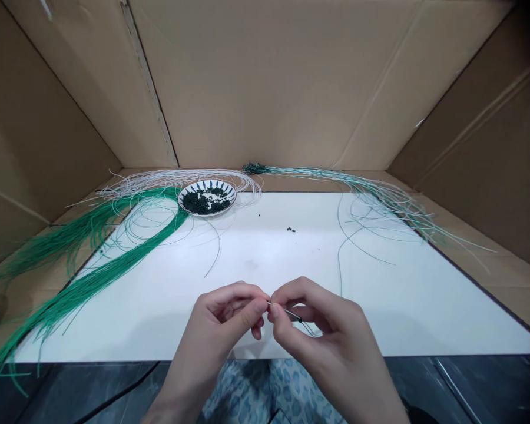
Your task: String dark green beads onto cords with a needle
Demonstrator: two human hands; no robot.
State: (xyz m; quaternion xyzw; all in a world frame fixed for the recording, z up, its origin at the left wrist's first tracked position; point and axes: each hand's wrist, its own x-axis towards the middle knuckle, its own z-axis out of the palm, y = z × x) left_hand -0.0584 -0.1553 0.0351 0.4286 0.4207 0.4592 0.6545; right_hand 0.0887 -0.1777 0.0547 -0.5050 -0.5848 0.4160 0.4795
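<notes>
Close to the near edge of the white board, my left hand [225, 315] and my right hand [331, 327] meet fingertip to fingertip. Both are closed in a pinch on a thin cord [307, 328], which shows as a short pale bit between the fingertips. Past my right fingers a dark small piece sits on it, and fine loose strands trail below. My fingers hide most of the cord. Several small black beads [291, 229] lie on the board beyond my hands. A patterned plate [182, 205] farther back holds many more black beads [196, 203].
Long bundles of green cord [110, 271] lie along the left side. White strands [159, 176] curl behind the plate. At the back right lies a pale green bundle [366, 182] with a dark beaded end [255, 168]. Cardboard walls [265, 88] enclose the white board [265, 253].
</notes>
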